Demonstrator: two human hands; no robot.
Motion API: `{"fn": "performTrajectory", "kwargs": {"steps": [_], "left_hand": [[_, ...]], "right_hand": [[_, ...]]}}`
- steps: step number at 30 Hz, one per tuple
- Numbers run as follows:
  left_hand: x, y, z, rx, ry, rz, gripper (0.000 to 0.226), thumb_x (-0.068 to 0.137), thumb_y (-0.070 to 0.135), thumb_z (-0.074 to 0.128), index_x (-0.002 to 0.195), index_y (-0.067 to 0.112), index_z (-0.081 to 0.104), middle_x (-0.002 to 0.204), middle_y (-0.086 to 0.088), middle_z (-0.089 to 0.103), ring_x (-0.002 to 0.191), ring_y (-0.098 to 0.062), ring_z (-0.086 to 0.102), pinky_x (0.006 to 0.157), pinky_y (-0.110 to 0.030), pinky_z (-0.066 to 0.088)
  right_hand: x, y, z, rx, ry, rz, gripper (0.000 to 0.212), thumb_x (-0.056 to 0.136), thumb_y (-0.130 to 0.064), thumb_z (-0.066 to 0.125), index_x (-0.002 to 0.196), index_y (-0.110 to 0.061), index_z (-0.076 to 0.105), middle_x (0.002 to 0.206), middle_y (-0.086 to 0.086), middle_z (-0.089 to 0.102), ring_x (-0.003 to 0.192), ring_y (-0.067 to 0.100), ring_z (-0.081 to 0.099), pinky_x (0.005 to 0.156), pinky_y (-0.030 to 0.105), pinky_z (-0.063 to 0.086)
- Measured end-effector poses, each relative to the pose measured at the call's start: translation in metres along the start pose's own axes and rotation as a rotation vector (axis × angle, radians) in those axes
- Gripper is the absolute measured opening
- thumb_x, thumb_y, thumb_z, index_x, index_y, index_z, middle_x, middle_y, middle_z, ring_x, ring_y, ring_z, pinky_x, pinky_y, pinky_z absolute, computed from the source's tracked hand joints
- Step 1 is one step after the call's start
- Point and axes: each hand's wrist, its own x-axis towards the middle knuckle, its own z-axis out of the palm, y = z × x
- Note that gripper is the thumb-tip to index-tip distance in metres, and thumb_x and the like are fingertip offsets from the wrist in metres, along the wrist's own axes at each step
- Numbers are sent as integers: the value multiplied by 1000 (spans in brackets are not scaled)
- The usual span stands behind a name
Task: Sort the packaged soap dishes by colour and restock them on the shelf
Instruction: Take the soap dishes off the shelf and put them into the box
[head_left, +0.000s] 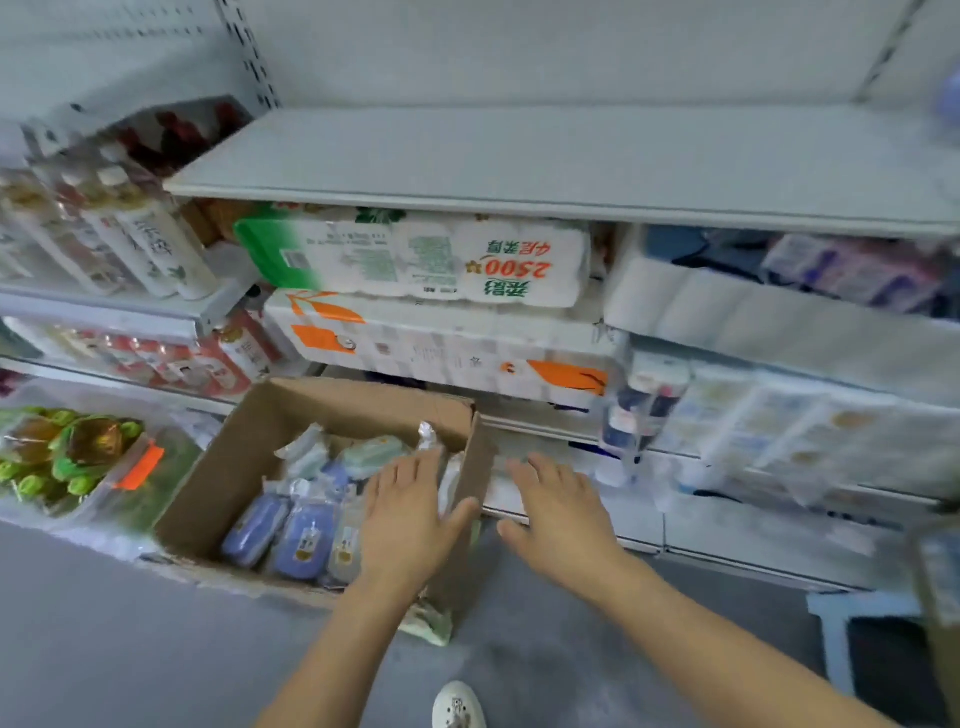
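**Both hands spread over the carton of soap dishes**

Far left of frame: white bottles (156, 249) on a tilted upper shelf, green-capped bottles (72, 457) in clear wrap at lower left on the floor.

Lower centre: open cardboard box (249, 457) on the grey floor (104, 623). Inside, packaged soap dishes: blue-purple ones (304, 540) at the near left, pale green ones (371, 454) toward the far side. Picture is blurred; exact count not readable.

Left hand (410, 514) flat, fingers spread, palm down over the box's right part, holding nothing.

Right hand (561, 509) just right of the box wall, also spread and empty, over the low shelf edge (644, 525).

Centre, above: bare grey shelf board (519, 156); beneath it stacked toilet-roll packs (441, 260), one green-printed, one orange-printed.

Bottom centre: white shoe (457, 706).

Right: more wrapped paper goods (753, 312), blurred.
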Motion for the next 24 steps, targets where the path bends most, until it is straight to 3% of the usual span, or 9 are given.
{"fn": "performTrajectory", "kwargs": {"steps": [3,6,9,14,20,24], "left_hand": [[-28,80,-13,-17,197,166,67,81,59,45,123,10,60,109,-9,65,103,-33,62,85,-44,51],[-62,170,-26,-116,352,301,60,84,53,50,128,14,58,114,-5,65,106,-28,60,87,-41,51],[-97,257,-26,-184,434,422,52,87,50,55,129,18,56,116,1,62,110,-22,55,87,-37,47],[-136,385,-16,-232,407,579,59,84,40,72,135,16,52,122,-2,61,113,-24,55,91,-39,47],[-147,511,-3,-249,339,713,65,84,57,46,137,19,49,126,0,59,115,-22,52,92,-38,45],[-140,593,14,-177,305,866,60,85,52,56,136,20,49,125,-2,59,113,-25,56,90,-41,47]], "right_hand": [[-70,57,-54,-81,208,-34,56,90,-41,53,141,-22,40,144,4,42,129,27,42,106,43,35],[-143,118,-99,-121,451,-9,49,77,-37,60,122,-19,59,123,3,61,107,26,62,86,40,51],[-213,174,-137,-147,568,38,48,78,-40,56,120,-18,61,120,3,64,105,25,64,84,40,53],[-305,259,-188,-178,737,122,50,80,-36,66,125,-18,56,125,5,61,111,26,60,88,41,51],[-369,352,-241,-189,817,285,51,82,-37,60,128,-18,55,128,6,58,113,29,57,86,44,48],[-398,416,-272,-189,838,364,51,88,-36,61,135,-21,49,139,2,48,125,25,45,96,43,41]]}}
